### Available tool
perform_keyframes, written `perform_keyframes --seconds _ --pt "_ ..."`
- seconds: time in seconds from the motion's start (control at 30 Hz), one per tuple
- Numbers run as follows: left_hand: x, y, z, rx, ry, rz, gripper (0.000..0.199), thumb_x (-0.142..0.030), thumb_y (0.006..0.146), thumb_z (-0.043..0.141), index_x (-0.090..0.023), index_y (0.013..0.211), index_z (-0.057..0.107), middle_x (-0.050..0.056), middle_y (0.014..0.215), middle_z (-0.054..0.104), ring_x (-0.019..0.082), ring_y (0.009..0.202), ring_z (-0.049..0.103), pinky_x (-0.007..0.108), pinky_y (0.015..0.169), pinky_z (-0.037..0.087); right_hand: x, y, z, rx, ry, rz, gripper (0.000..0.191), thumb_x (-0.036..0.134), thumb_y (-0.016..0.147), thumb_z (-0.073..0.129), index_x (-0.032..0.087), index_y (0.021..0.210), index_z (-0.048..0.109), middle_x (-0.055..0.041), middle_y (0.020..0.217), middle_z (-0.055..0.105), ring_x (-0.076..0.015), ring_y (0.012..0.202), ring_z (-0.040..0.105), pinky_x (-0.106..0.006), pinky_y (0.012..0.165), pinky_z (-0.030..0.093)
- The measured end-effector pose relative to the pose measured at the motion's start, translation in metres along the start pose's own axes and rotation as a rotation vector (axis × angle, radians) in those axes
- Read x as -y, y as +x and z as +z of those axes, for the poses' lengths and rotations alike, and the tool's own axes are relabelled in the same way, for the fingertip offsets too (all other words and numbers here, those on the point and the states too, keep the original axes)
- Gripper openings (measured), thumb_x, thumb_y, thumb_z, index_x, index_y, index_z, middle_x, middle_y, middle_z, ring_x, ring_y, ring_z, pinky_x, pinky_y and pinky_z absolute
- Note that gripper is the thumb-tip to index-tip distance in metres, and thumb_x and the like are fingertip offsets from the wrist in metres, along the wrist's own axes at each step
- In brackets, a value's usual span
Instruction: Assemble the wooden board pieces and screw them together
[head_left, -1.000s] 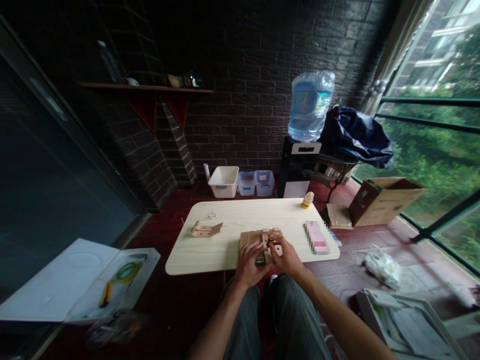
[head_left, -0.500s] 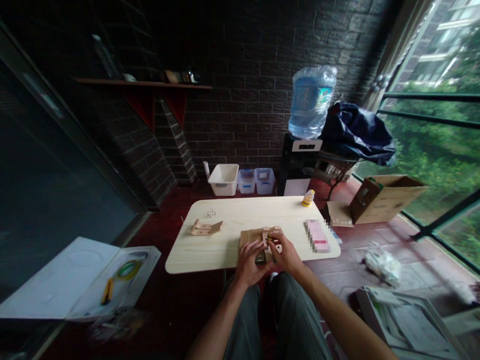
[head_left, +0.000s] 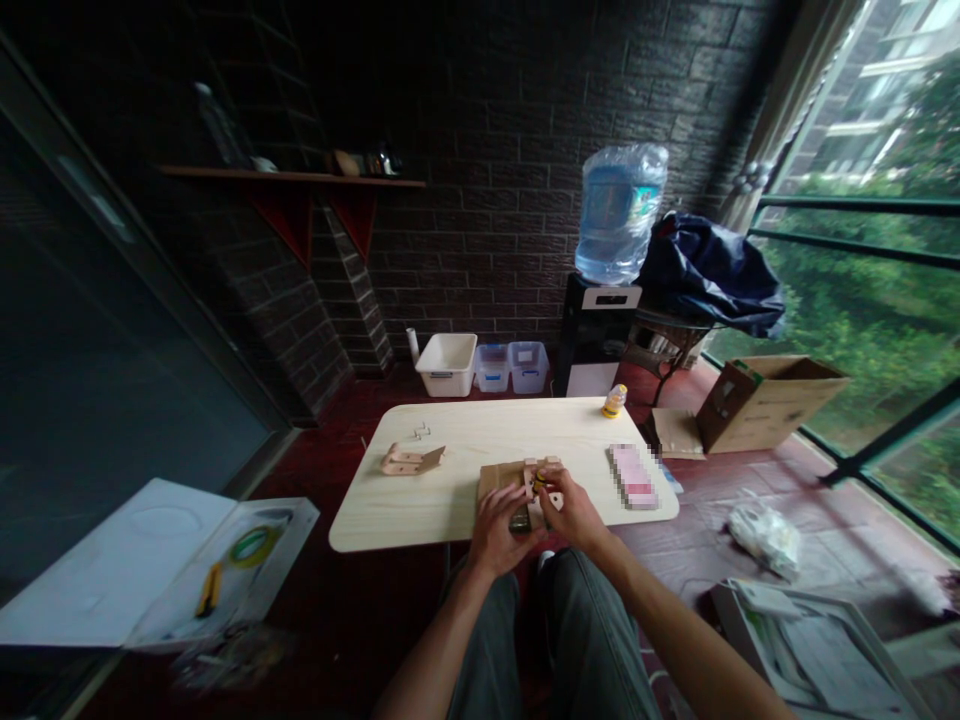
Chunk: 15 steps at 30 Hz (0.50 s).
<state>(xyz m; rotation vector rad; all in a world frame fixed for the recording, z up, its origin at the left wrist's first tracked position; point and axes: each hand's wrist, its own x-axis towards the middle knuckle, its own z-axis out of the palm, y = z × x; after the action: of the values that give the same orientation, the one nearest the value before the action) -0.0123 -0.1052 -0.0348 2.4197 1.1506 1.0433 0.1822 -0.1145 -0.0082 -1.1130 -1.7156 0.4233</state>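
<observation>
Near the front edge of the table point(head_left: 450, 500), a small brown cardboard box point(head_left: 491, 474) lies under my hands. Pale wooden pieces point(head_left: 551, 463) rest on its right part. My left hand point(head_left: 495, 530) is closed around the box's near side, fingers on top and thumb along the front. In my right hand point(head_left: 571, 508), the fingertips pinch a small yellow-and-black object point(head_left: 540, 481) over the wooden pieces; its kind is too small to tell. To the left lies a bent wooden part point(head_left: 412, 461) with holes, and behind it several small metal pieces point(head_left: 422, 431).
A yellow-capped bottle point(head_left: 614, 402) stands at the table's far right corner. A pixelated pink item point(head_left: 634, 476) lies on the right. Beyond the table are plastic bins point(head_left: 448, 380) and a water dispenser point(head_left: 596, 345). An open white case point(head_left: 277, 570) is on the left.
The whole view has shifted slightly downward in the picture. Both hands keep almost the same hold on the box and the small yellow-and-black object.
</observation>
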Motion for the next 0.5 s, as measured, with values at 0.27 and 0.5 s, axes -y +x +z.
perform_keyframes --seconds 0.27,0.5 --pt "0.0013 0.0007 0.002 -0.021 0.005 0.016 0.054 -0.057 0.08 0.074 -0.031 0.127 0.067 0.006 0.136 0.067 0.031 0.131 0.058 0.057 0.115 0.042 -0.0062 -0.0009 -0.0048 -0.008 -0.005 0.038 0.025 0.032 0.097 0.058 0.025 0.12 0.056 -0.0087 0.114 0.071 -0.019 0.084 0.073 -0.035 0.072 0.063" --pt "-0.0008 0.0024 0.002 -0.02 0.001 0.018 0.05 -0.056 0.081 0.072 -0.031 0.125 0.067 0.006 0.137 0.067 0.031 0.13 0.059 0.057 0.114 0.042 -0.0079 0.0022 0.0031 -0.027 -0.017 0.013 0.023 0.031 0.095 0.06 0.025 0.117 0.058 -0.0086 0.113 0.07 -0.0189 0.085 0.072 -0.035 0.073 0.063"
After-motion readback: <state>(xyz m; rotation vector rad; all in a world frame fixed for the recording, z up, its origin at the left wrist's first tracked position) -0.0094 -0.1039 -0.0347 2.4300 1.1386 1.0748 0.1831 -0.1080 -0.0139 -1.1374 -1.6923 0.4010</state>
